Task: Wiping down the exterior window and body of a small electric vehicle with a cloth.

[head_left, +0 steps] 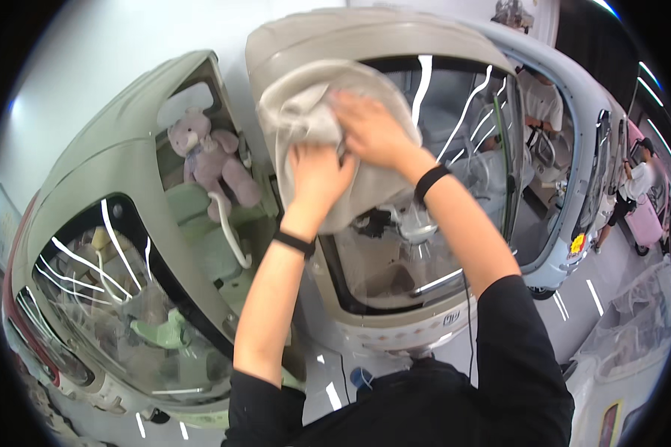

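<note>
A beige cloth item (373, 194), rounded and loosely folded, is held up in front of a beige mini vehicle (306, 41), overlapping its windshield (455, 112). My left hand (317, 179) grips the lower middle of the cloth with its fingers bent into the folds. To its upper right, my right hand (373, 130) is on the same cloth, its fingertips smeared by motion. A dark band circles each wrist. Whether the cloth touches the vehicle behind it I cannot tell.
On the left stands a green mini vehicle (97, 141) with a pink teddy bear (212, 160) on its seat. A light blue vehicle (581, 82) is at the right, with a person (540, 104) beyond it. Another person (637, 179) stands near a pink suitcase (645, 223). A cable hangs ahead of me.
</note>
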